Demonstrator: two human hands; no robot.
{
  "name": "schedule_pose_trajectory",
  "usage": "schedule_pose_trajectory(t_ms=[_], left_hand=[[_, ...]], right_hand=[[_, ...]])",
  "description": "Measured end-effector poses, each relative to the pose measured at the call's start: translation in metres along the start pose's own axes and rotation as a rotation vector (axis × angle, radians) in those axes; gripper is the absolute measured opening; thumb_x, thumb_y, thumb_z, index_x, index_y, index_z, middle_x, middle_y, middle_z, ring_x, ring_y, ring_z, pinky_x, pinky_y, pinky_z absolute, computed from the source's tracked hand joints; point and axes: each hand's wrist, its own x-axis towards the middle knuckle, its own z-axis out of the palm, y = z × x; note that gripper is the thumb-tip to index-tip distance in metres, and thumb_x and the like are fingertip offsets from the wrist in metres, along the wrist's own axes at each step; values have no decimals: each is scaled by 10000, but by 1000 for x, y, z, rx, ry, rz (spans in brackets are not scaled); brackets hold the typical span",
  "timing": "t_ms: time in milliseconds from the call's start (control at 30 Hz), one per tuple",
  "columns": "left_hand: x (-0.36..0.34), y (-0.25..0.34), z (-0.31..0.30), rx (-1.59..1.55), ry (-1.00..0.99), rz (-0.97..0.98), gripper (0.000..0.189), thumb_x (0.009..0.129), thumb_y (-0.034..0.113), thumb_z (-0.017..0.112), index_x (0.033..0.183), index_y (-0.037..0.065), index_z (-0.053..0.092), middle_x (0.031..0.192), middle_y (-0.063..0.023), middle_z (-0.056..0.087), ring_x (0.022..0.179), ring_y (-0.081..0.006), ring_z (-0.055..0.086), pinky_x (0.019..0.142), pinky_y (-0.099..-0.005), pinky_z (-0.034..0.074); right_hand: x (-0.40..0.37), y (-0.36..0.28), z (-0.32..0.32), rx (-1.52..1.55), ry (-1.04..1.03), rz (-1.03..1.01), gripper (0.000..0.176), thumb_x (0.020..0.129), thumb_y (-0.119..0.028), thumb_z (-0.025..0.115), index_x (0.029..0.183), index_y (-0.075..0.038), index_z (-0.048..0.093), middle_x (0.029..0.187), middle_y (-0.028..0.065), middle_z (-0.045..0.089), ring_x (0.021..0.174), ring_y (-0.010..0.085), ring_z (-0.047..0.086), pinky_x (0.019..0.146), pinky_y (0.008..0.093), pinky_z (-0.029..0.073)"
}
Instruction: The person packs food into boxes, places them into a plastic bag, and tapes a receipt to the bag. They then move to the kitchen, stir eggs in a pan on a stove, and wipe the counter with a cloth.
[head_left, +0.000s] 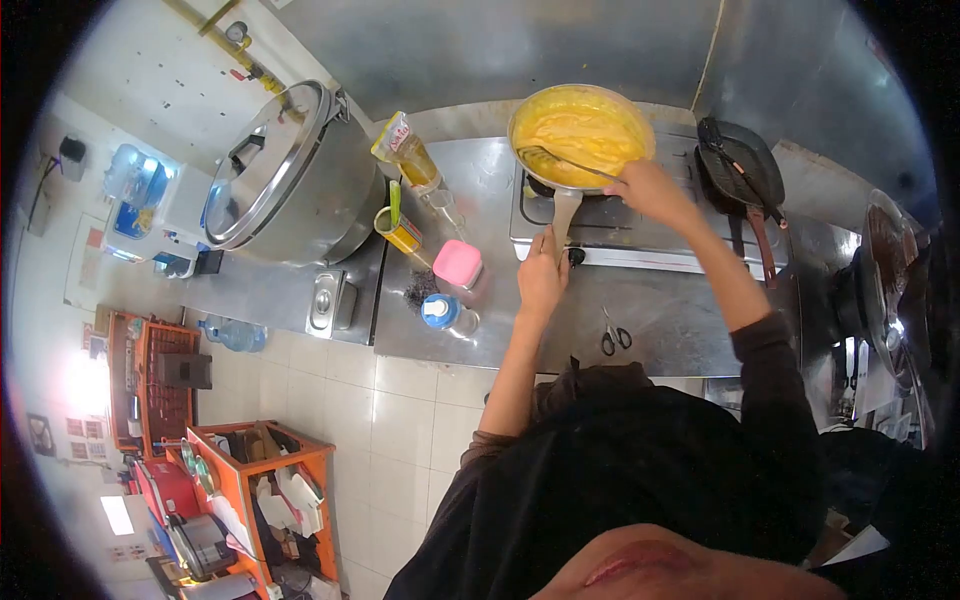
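left hand [541,278] wrapped round the pan [583,138] handle; right hand [645,190] clamped on a fork [572,163], its end in the yellow food [590,135]; scissors [614,333] near the stove [640,225]

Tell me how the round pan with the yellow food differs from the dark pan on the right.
The round pan has a circular rim; the dark pan looks squarish. The round pan holds yellow food; the dark pan has a black utensil lying across it. The left hand grips the round pan's pale handle, while no hand touches the dark pan's brown one. Both handles point toward the person.
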Motion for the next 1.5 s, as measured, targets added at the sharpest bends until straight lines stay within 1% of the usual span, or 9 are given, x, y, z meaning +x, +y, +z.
schedule_pose_trajectory(t_ms=[200, 533, 767, 833, 967, 1133, 1267, 1333, 1500], left_hand=[[0, -7, 4, 17, 41, 77, 464, 775, 113, 607, 1200, -24, 479, 971, -176, 555, 809, -363, 580, 683, -409, 483], [-2, -5, 3, 37, -8, 31, 460, 781, 121, 605, 1197, -27, 478, 985, -182, 554, 822, -364, 580, 696, -412, 484], [-3, -5, 3, 5, -14, 13, 478, 795, 137, 594, 1223, -19, 452, 1005, -197, 544, 838, -376, 576, 710, -422, 484], [-4, -4, 3, -59, -13, -18, 456, 788, 120, 602, 1204, -12, 471, 979, -208, 548, 857, -387, 565, 734, -430, 468], [-5, -3, 2, -79, 0, -9, 462, 792, 126, 601, 1210, -12, 462, 981, -218, 545, 858, -395, 565, 725, -442, 465], [-1, -1, 0, -50, -50, -43, 512, 849, 297, 567, 1234, -8, 424, 1025, -220, 569, 849, -390, 591, 704, -443, 488], [0, -9, 6, -90, -27, -45, 493, 872, 325, 537, 1208, -24, 444, 1008, -239, 590, 844, -399, 597, 715, -454, 482], [1, -5, 1, -101, -56, -61, 482, 876, 313, 532, 1204, -30, 447, 993, -244, 592, 840, -399, 597, 709, -453, 483], [0, -4, 2, -57, -94, -108, 453, 882, 273, 518, 1198, -43, 445, 955, -259, 595, 823, -402, 598, 687, -448, 485]], right_hand=[[16, -55, 44, 55, 188, 91, 283, 790, -235, 630, 749, 45, 636, 729, 227, 618, 716, 373, 620, 648, 433, 483], [86, -90, 46, -83, 169, 463, 174, 808, -93, 521, 859, -64, 685, 886, 141, 670, 826, 291, 659, 679, 391, 520], [98, -1, 21, -138, 319, 455, 205, 801, -141, 524, 891, -45, 682, 886, 168, 665, 837, 304, 651, 664, 386, 512], [102, 65, 26, -159, 279, 408, 211, 797, -143, 525, 863, -2, 668, 848, 191, 656, 800, 305, 655, 658, 413, 506], [48, 67, -50, -92, 18, 551, 207, 761, -165, 596, 845, 16, 654, 797, 196, 653, 731, 312, 648, 644, 405, 499], [6, 73, -121, -306, 33, 58, 175, 725, -147, 645, 827, -7, 665, 725, 168, 642, 687, 289, 647, 589, 365, 501], [-19, 6, -133, -507, -113, 57, 154, 736, -128, 624, 829, -13, 666, 780, 165, 643, 753, 313, 646, 651, 381, 523], [-28, -11, -119, -890, -77, -227, 124, 724, -120, 624, 809, -48, 679, 766, 126, 643, 747, 296, 650, 631, 377, 528], [-33, 5, -49, -991, -164, -106, 133, 710, -87, 625, 826, -85, 690, 754, 74, 630, 712, 229, 644, 412, 392, 456]])
